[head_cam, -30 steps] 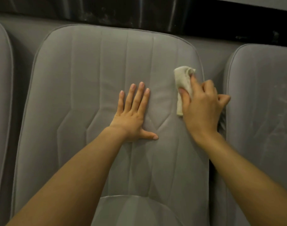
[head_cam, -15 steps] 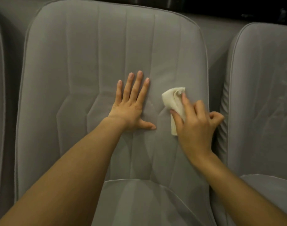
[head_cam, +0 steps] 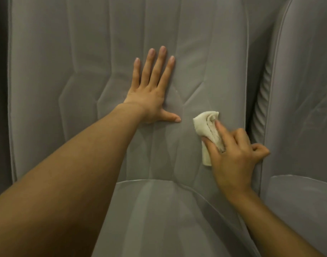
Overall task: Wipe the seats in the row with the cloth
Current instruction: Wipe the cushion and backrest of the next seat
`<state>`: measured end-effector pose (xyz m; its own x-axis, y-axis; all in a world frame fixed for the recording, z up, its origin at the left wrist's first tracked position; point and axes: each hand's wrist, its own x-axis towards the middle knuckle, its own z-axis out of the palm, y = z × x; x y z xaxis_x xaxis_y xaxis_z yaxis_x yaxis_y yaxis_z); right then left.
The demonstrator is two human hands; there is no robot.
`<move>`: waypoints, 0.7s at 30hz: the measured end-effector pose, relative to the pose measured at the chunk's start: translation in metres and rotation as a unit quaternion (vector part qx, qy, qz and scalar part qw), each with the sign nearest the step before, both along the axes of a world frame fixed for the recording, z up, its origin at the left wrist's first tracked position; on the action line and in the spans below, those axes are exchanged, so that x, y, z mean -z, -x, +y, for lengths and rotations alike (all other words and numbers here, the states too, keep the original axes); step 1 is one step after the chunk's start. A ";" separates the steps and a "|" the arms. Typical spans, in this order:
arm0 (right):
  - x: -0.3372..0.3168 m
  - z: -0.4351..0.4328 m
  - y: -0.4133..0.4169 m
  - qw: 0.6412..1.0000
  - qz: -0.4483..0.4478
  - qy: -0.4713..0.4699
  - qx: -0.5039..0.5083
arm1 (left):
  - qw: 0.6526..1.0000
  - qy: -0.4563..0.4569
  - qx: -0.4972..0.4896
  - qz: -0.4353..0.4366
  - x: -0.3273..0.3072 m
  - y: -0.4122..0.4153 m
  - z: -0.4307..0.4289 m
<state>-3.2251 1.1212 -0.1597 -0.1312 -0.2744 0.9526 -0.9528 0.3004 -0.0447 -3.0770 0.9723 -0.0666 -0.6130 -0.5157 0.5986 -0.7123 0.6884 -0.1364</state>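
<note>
The left hand (head_cam: 149, 93) lies spread flat on the seat (head_cam: 103, 62) backrest; the right hand (head_cam: 233, 154) pinches the folded cloth (head_cam: 207, 125) (cream-coloured) against it.

No text, label, brand, number or sign can be read anywhere.

The seat (head_cam: 84, 71) is grey, smooth leather-like upholstery with a soft sheen, stitched seams and piped edges; the next seat (head_cam: 303, 108) shows faint scuffed streaks. The cloth (head_cam: 205, 125) is cream, matt, soft and crumpled
</note>
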 end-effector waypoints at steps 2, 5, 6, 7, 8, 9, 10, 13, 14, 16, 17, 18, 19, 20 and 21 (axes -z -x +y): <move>0.009 0.003 0.001 1.000 0.006 -0.026 0.001 | 1.000 0.008 0.004 0.002 0.001 -0.001 0.000; 0.040 0.011 -0.004 0.993 0.049 -0.106 -0.007 | 1.000 0.017 0.008 0.003 0.001 -0.001 0.001; 0.050 0.015 -0.006 0.990 0.063 -0.125 -0.007 | 1.000 0.018 0.008 0.003 0.001 -0.001 0.001; 0.056 0.019 -0.008 0.988 0.077 -0.136 -0.009 | 1.000 0.018 0.007 0.003 0.000 -0.001 0.001; 0.058 0.022 -0.008 0.987 0.084 -0.139 -0.014 | 1.000 0.017 0.005 0.003 0.000 -0.001 0.001; 0.056 0.024 -0.008 0.987 0.082 -0.133 -0.022 | 1.000 0.016 0.004 0.003 -0.001 -0.001 0.001; 0.052 0.024 -0.007 0.989 0.070 -0.124 -0.031 | 1.000 0.015 0.003 0.003 -0.001 -0.001 0.001; 0.040 0.022 -0.006 0.996 0.005 -0.083 -0.032 | 1.000 0.020 0.005 0.003 0.001 0.000 -0.001; 0.042 0.022 -0.007 0.996 0.000 -0.084 -0.023 | 1.000 0.022 0.007 0.004 0.001 -0.001 -0.001; 0.057 0.019 -0.014 0.992 0.021 -0.120 -0.007 | 1.000 0.027 0.011 0.005 0.001 -0.001 -0.002; 0.068 0.017 -0.020 0.988 0.031 -0.149 -0.005 | 1.000 0.029 0.011 0.004 0.000 -0.002 -0.002; 0.077 0.015 -0.025 0.984 0.033 -0.174 -0.007 | 0.999 0.030 0.011 0.002 0.000 -0.002 -0.002; 0.082 0.014 -0.028 0.982 0.024 -0.188 -0.013 | 1.000 0.029 0.011 0.002 0.000 -0.001 -0.003; 0.083 0.014 -0.030 0.981 0.007 -0.192 -0.022 | 1.000 0.030 0.011 0.001 0.000 -0.001 -0.003; 0.082 0.015 -0.032 0.981 -0.015 -0.192 -0.039 | 1.000 0.029 0.011 0.001 0.000 -0.001 -0.002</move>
